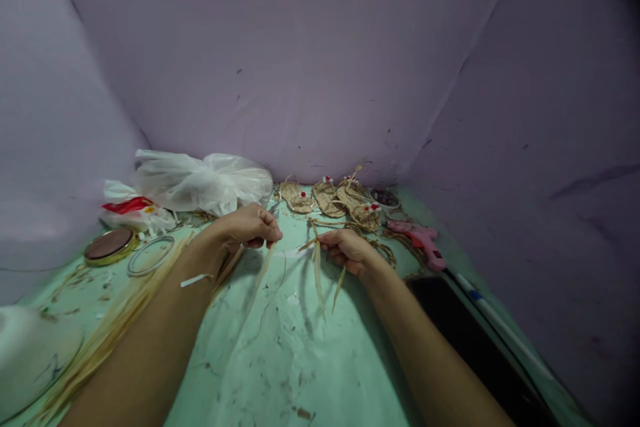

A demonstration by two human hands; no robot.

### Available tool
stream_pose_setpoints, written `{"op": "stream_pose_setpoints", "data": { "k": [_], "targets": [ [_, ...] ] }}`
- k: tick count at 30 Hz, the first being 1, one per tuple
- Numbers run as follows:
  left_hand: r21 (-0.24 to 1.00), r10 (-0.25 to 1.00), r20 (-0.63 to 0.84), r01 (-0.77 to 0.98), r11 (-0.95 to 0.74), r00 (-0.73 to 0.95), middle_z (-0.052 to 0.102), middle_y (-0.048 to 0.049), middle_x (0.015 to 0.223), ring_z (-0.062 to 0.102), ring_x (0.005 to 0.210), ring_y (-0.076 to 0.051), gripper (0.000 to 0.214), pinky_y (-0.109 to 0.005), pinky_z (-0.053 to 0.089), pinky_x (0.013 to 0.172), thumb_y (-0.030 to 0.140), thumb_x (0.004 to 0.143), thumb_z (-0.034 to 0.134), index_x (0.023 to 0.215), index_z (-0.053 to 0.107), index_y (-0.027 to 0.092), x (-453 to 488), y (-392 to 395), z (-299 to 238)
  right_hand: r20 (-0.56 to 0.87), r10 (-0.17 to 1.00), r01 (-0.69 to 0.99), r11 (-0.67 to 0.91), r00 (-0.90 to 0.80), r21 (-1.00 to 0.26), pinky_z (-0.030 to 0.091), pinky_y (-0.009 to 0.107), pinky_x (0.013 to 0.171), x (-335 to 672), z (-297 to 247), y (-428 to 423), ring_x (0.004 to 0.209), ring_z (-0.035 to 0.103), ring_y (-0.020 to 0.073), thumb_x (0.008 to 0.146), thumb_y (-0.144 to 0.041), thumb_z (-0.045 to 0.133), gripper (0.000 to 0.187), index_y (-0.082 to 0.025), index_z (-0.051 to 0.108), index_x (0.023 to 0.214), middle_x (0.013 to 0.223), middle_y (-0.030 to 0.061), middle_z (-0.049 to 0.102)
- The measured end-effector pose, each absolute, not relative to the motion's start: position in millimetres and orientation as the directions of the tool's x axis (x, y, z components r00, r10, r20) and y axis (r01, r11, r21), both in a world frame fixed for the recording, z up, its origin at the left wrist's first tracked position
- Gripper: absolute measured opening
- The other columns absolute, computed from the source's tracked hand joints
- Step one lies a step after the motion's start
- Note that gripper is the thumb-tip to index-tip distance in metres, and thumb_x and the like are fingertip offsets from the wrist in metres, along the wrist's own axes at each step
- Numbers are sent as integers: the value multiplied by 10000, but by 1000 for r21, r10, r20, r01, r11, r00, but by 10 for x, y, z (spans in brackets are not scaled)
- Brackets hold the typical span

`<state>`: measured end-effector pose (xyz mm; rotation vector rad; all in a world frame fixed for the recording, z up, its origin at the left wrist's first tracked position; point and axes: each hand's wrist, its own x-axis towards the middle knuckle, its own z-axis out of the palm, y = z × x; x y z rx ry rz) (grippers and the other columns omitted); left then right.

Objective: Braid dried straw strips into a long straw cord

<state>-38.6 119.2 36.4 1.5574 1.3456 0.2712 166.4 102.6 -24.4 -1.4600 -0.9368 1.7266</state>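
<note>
My left hand [255,227] pinches a thin, pale fiber strip [259,280] that hangs down toward the green tabletop [300,373]. Across a small gap, my right hand [346,250] is closed around the end of a braided fiber cord [333,223]. Loose, flat strands [319,273] dangle from that end below my fingers. The rest of the cord runs back to the right, behind my right hand. A bundle of long straw-coloured fibers [115,327] lies under and beside my left forearm.
Small woven slippers with red beads [327,199] lie at the back wall, beside a bowl of beads [385,198]. A pink glue gun [417,240] and a black flat panel [465,340] are at right. Plastic bags [210,180], a tape ring [151,255] and a round tin [109,247] are at left.
</note>
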Motion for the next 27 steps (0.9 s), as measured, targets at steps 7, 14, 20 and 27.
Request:
{"op": "stream_pose_setpoints", "data": {
  "k": [7,14,20,27],
  "targets": [
    [470,905,-406,879,88,127,496,-14,414,414,398,-95,151,-201,284,420,216,530,610,432,530,132,-185,1193,115,-440,890,67,-435,-119,-898,103,178,314,1628,-308,995,288,218,12,609,-160,533,87,-122,502,537,385,-58,397],
    [319,987,-156,948,15,37,518,-42,471,510,525,-154,34,-221,316,491,107,479,554,493,565,137,18,1133,-115,-374,920,153,-355,-120,-922,100,191,331,1606,-359,991,296,227,12,563,-140,542,46,-110,547,530,389,-62,415],
    [759,908,-369,628,170,200,447,19,382,379,344,-73,74,-189,277,394,182,562,535,565,571,117,101,1161,-134,-356,925,133,-339,-132,-931,113,198,349,1595,-343,971,310,232,16,569,-123,528,35,-116,547,541,390,-70,416],
    [805,882,-442,508,307,167,380,46,281,283,271,-52,100,-179,187,335,188,607,544,603,580,95,213,1090,-118,-357,928,114,-345,-110,-932,135,195,362,1598,-364,991,333,254,23,576,-139,545,26,-117,552,563,405,-61,452]
  ]
}}
